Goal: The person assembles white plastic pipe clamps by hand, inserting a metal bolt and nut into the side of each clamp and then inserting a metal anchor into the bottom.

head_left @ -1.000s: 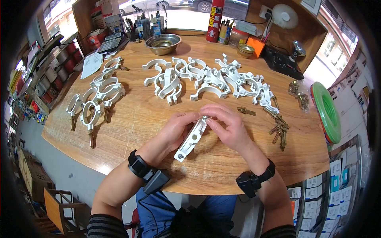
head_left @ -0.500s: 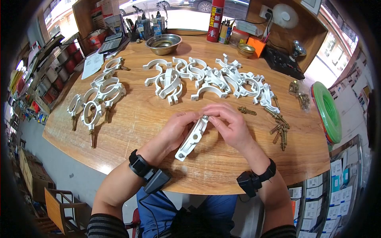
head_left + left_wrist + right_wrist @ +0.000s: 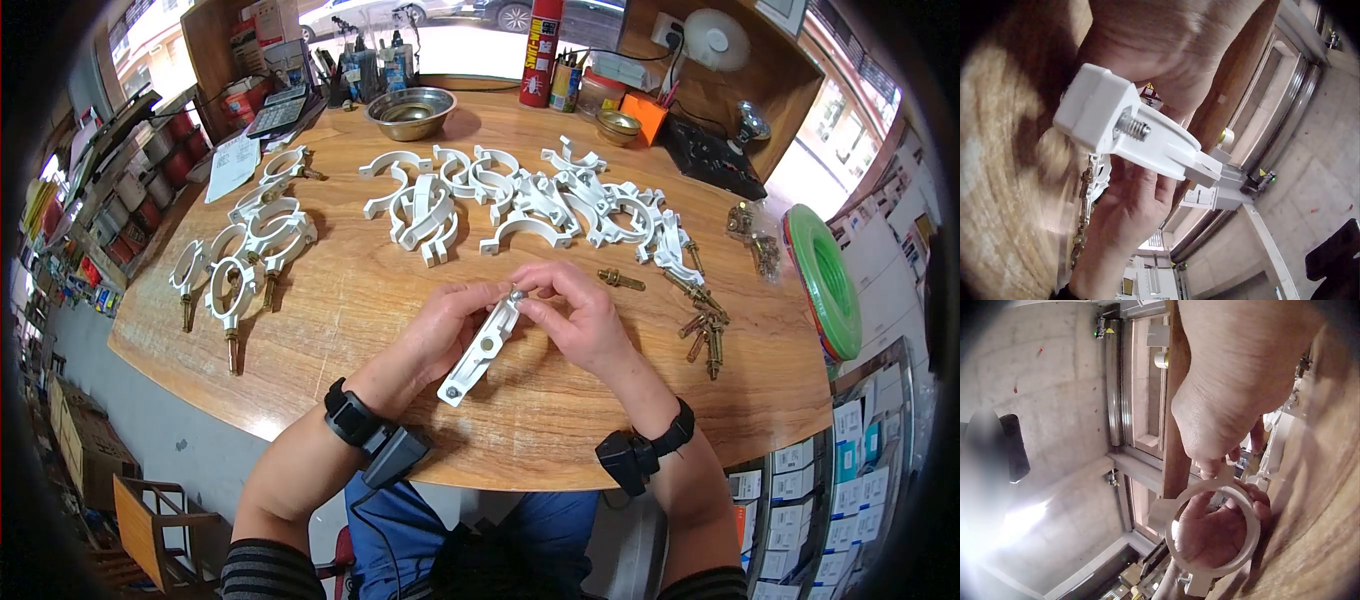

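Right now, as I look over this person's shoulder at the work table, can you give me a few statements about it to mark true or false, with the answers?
1. Both the left hand and the right hand hold one white clamp. True.
2. The steel bowl sits beside the left wrist. False: it stands at the far side of the table, beyond the pile of clamp halves.
3. Loose brass bolts lie on the table to the right of the hands. True.
4. The assembled clamps, with bolts fitted, lie on the right side. False: they lie on the left.
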The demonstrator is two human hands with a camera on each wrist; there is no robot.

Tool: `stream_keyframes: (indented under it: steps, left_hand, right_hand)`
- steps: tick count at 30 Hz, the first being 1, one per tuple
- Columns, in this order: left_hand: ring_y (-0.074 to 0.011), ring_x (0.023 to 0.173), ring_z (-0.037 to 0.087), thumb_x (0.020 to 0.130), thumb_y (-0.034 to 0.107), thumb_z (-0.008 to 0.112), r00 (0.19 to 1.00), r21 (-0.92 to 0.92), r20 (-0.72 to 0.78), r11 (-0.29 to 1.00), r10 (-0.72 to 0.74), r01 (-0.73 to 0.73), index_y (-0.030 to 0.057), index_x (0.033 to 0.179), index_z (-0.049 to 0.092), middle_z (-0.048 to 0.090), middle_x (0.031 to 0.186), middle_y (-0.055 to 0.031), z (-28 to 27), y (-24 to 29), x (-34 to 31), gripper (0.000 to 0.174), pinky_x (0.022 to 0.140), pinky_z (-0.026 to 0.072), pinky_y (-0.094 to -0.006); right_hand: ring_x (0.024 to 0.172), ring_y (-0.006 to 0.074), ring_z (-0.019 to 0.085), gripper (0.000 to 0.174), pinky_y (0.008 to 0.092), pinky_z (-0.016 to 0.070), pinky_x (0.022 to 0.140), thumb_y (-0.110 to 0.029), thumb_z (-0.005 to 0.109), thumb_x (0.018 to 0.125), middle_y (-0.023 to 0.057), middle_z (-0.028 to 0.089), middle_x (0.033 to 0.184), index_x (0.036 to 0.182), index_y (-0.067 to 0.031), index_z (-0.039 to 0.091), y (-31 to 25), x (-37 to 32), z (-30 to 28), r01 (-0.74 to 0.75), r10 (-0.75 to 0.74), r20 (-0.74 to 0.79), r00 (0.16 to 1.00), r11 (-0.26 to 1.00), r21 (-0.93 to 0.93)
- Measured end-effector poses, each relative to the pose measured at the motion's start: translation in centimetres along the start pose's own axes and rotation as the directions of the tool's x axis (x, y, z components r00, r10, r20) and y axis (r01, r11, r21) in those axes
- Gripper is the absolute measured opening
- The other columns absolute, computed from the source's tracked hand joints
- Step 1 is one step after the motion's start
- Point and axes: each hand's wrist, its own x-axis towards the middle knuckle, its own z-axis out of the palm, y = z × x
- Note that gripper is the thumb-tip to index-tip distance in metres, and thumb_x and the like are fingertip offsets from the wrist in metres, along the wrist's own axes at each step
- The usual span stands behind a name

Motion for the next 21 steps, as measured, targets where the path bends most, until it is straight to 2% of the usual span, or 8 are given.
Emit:
stream_keyframes:
  steps: [1, 4, 5, 7, 12, 15, 19, 21]
  left_hand:
    - [-0.0182, 0.07, 0.059, 0.082, 0.017, 0.051, 1.0, -0.022, -0.013, 1.0, -0.008, 0.008, -0.005, 0.09, 0.055, 0.058, 0.077, -0.0108, 0.15, 0.1, -0.09, 0.023, 0.06, 0.0492, -0.0268]
    - [-0.018, 0.07, 0.058, 0.082, 0.017, 0.05, 1.0, -0.027, 0.002, 1.0, -0.003, 0.003, -0.005, 0.09, 0.055, 0.058, 0.077, -0.0108, 0.27, 0.11, -0.15, 0.024, 0.061, 0.0488, -0.027]
    - [-0.018, 0.07, 0.058, 0.082, 0.017, 0.05, 1.0, -0.028, 0.002, 1.0, -0.003, 0.003, -0.005, 0.09, 0.055, 0.058, 0.077, -0.0108, 0.29, 0.08, -0.13, 0.024, 0.061, 0.0488, -0.027]
    - [-0.0128, 0.066, 0.059, 0.085, 0.023, 0.047, 1.0, 0.008, -0.008, 1.0, -0.021, 0.021, 0.0017, 0.093, 0.055, 0.06, 0.078, -0.0069, 0.28, -0.03, -0.04, 0.024, 0.05, 0.0494, -0.0217]
    - [-0.0126, 0.066, 0.059, 0.085, 0.023, 0.046, 0.999, 0.034, 0.007, 0.999, -0.037, 0.037, 0.0019, 0.091, 0.056, 0.06, 0.078, -0.0067, 0.32, -0.03, 0.02, 0.024, 0.052, 0.0493, -0.0213]
    - [-0.0128, 0.066, 0.059, 0.085, 0.023, 0.046, 0.999, 0.028, -0.004, 0.998, -0.051, 0.051, 0.0019, 0.091, 0.056, 0.06, 0.078, -0.0069, 0.43, -0.03, -0.08, 0.024, 0.053, 0.0494, -0.0219]
    - [-0.0136, 0.066, 0.059, 0.085, 0.023, 0.046, 0.999, 0.014, -0.001, 0.999, -0.036, 0.036, 0.0021, 0.091, 0.056, 0.06, 0.078, -0.0075, 0.49, -0.09, -0.01, 0.024, 0.053, 0.0496, -0.023]
    - [-0.0137, 0.066, 0.059, 0.085, 0.022, 0.046, 0.999, 0.019, -0.012, 0.999, -0.045, 0.045, 0.0022, 0.091, 0.056, 0.06, 0.079, -0.0076, 0.64, 0.01, -0.1, 0.024, 0.053, 0.0495, -0.023]
  right_hand:
    - [0.088, 0.0251, 0.055, 0.017, 0.0333, 0.0424, 0.078, -0.003, 0.058, 0.073, 0.0104, 0.059, 0.092, 0.09, -0.0019, 0.058, -0.1, 0.02, -0.03, 0.0, 0.0, -0.001, 1.0, 1.0, 0.0]
    - [0.088, 0.0248, 0.055, 0.015, 0.0335, 0.0423, 0.078, -0.004, 0.058, 0.073, 0.01, 0.059, 0.092, 0.088, -0.0022, 0.057, -0.29, 0.16, -0.09, 0.02, -0.02, -0.024, 1.0, 1.0, -0.011]
    - [0.088, 0.0246, 0.055, 0.015, 0.0331, 0.0423, 0.078, -0.004, 0.059, 0.073, 0.0098, 0.059, 0.091, 0.088, -0.0021, 0.057, -0.18, 0.36, -0.16, 0.092, -0.092, 0.001, 0.996, 0.995, -0.036]
    - [0.088, 0.0244, 0.055, 0.015, 0.0328, 0.0423, 0.078, -0.005, 0.059, 0.073, 0.0096, 0.059, 0.091, 0.088, -0.002, 0.056, 0.01, 0.39, -0.14, 0.166, -0.164, 0.029, 0.986, 0.984, -0.059]
    - [0.089, 0.0233, 0.055, 0.015, 0.0318, 0.0434, 0.077, -0.005, 0.059, 0.074, 0.0095, 0.059, 0.092, 0.088, -0.0021, 0.057, -0.14, -0.01, -0.09, -0.085, 0.083, 0.034, 0.996, 0.995, 0.057]
    - [0.089, 0.0228, 0.055, 0.015, 0.0316, 0.0437, 0.076, -0.006, 0.059, 0.074, 0.0089, 0.059, 0.092, 0.089, -0.0027, 0.057, -0.22, 0.18, -0.07, 0.054, -0.055, 0.021, 0.998, 0.998, 0.026]
    - [0.089, 0.023, 0.055, 0.015, 0.0317, 0.0437, 0.075, -0.006, 0.059, 0.075, 0.0092, 0.059, 0.092, 0.089, -0.0026, 0.056, 0.11, 0.08, 0.03, 0.055, -0.056, 0.027, 0.998, 0.997, 0.061]
    - [0.089, 0.0234, 0.055, 0.016, 0.0321, 0.0435, 0.077, -0.005, 0.059, 0.074, 0.01, 0.059, 0.093, 0.09, -0.0023, 0.057, 0.07, -0.05, -0.08, -0.077, 0.073, 0.053, 0.996, 0.993, 0.087]
